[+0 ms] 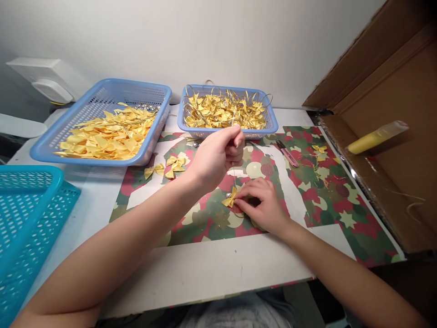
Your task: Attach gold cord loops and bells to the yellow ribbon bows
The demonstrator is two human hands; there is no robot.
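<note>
My right hand (261, 205) pinches a small yellow ribbon bow (229, 199) just above the table, with a little silver bell (228, 195) against it. From the bow a thin gold cord (235, 175) runs straight up to my left hand (221, 152). That hand is raised and closed on the cord, whose end sticks out above the fingers. More yellow bows (175, 165) lie on the patterned paper to the left. Part of the held bow is hidden by my right fingertips.
Behind stand a blue basket (85, 160) of loose bows and a second blue basket (228, 132) of bows with gold loops. Thread snips (287, 154) lie at right, near thread scraps. A cardboard box (385, 91) borders the right; a teal basket (30, 205) the left.
</note>
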